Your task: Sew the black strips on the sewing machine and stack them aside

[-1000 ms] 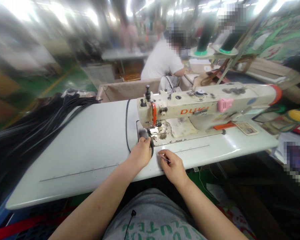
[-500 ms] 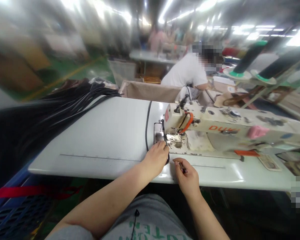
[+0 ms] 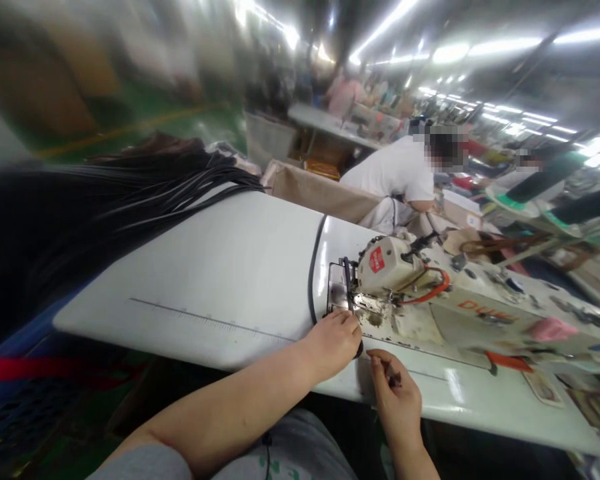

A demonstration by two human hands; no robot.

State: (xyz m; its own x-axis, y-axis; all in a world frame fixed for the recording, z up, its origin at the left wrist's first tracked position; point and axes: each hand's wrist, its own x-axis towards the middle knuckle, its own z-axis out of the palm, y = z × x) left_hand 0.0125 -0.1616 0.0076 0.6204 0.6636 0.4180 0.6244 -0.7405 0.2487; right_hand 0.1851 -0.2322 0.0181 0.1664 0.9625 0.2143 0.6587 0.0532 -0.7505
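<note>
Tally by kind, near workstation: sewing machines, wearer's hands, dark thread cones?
Sewing machine: 1
Hands (left hand, right hand): 2
Dark thread cones (nearer the co-worker, farther right): 2
Total: 5

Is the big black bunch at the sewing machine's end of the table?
No, the bunch of black strips lies at the left end of the table, and the sewing machine is toward the right.
</note>
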